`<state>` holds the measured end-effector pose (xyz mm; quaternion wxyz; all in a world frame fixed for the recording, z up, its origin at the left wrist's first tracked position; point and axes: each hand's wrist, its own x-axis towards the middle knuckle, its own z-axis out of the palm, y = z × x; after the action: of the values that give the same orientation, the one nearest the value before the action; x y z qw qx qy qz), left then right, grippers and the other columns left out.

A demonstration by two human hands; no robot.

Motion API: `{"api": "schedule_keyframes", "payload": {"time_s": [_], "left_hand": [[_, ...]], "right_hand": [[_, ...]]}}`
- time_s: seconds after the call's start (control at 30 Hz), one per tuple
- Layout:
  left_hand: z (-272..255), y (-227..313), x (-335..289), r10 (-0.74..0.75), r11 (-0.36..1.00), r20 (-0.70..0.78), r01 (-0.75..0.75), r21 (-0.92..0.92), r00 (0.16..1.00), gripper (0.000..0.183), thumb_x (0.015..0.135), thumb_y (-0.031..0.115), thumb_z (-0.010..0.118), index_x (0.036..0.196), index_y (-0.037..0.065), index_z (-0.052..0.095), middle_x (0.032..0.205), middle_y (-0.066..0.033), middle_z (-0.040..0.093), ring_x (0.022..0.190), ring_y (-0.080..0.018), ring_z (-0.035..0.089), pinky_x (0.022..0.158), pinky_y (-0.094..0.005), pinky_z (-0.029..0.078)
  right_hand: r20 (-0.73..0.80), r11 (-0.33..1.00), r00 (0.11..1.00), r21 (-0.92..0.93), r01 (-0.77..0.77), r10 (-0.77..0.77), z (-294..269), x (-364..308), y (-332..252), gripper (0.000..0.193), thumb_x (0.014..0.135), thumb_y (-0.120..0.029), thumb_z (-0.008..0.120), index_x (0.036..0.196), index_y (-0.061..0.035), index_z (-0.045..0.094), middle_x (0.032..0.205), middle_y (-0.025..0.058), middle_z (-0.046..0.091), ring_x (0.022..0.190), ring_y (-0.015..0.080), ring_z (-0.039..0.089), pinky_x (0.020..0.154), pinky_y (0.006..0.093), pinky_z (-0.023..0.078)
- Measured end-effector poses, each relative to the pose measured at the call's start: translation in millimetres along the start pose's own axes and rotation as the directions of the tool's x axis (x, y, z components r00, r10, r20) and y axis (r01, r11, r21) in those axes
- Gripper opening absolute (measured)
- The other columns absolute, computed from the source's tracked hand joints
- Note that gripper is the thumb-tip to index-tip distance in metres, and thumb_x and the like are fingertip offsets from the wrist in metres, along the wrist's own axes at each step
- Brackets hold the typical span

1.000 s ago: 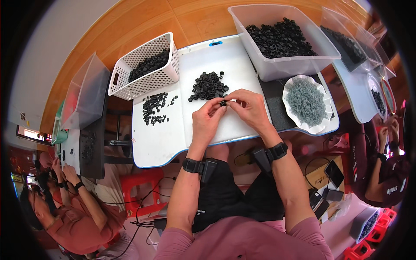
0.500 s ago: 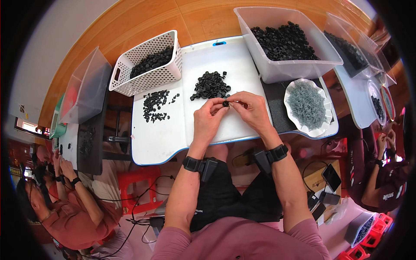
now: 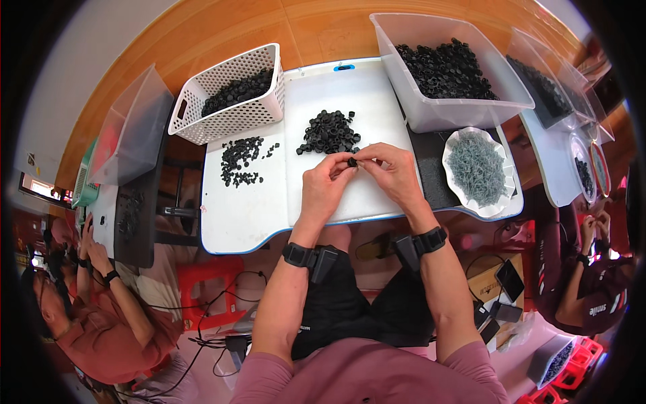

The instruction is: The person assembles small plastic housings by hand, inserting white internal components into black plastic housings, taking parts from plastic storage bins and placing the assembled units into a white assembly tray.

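Between my fingertips, over the white table (image 3: 377,195), is a small round black plastic part (image 3: 352,162). My left hand (image 3: 325,185) pinches it from the left, and my right hand (image 3: 390,172) pinches from the right with thumb and forefinger. Just beyond my fingers lies a pile of black ring-like caps (image 3: 328,132). Smaller black pieces (image 3: 240,160) are scattered on the left part of the table. A white scalloped dish (image 3: 448,176) to the right holds many thin grey-green pieces (image 3: 479,167). Fingers hide part of the held piece.
A white perforated basket (image 3: 249,114) of black parts stands at the back left. At the back right is a large translucent bin (image 3: 464,114) with more black parts. People work at both sides. Cables (image 3: 208,342) and a red stool (image 3: 215,286) are below the table.
My hands stay together on the small black part, almost unmoved. The whole view has shifted slightly.
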<state>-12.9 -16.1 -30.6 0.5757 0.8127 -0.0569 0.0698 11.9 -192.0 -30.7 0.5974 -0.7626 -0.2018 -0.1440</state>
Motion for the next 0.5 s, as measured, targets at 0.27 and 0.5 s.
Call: {"api": "schedule_keyframes", "payload": {"time_s": [0.27, 0.5], "left_hand": [[1.2, 0.2, 0.1, -0.01, 1.0, -0.015, 0.01, 0.006, 1.0, 0.026, 0.091, 0.006, 0.077, 0.116, 0.001, 0.073, 0.094, -0.0097, 0.08, 0.086, -0.0121, 0.075, 0.077, -0.027, 0.058], [1.2, 0.5, 0.4, 0.01, 1.0, -0.029, -0.01, 0.011, 1.0, 0.024, 0.09, 0.007, 0.077, 0.114, 0.0, 0.073, 0.094, -0.0109, 0.08, 0.086, -0.0136, 0.076, 0.076, -0.0275, 0.058]], "right_hand": [[-0.001, 0.987, 0.992, -0.092, 0.128, -0.129, 1.5, -1.6, 2.3, 0.011, 0.086, 0.002, 0.074, 0.096, -0.0019, 0.076, 0.092, 0.0125, 0.076, 0.081, 0.0263, 0.074, 0.069, 0.0336, 0.058], [-0.011, 0.951, 0.97, -0.196, 0.238, -0.245, 4.6, -2.8, -0.6, 0.013, 0.083, 0.004, 0.075, 0.094, -0.0025, 0.075, 0.088, 0.012, 0.074, 0.079, 0.0286, 0.073, 0.068, 0.0355, 0.058]]}}
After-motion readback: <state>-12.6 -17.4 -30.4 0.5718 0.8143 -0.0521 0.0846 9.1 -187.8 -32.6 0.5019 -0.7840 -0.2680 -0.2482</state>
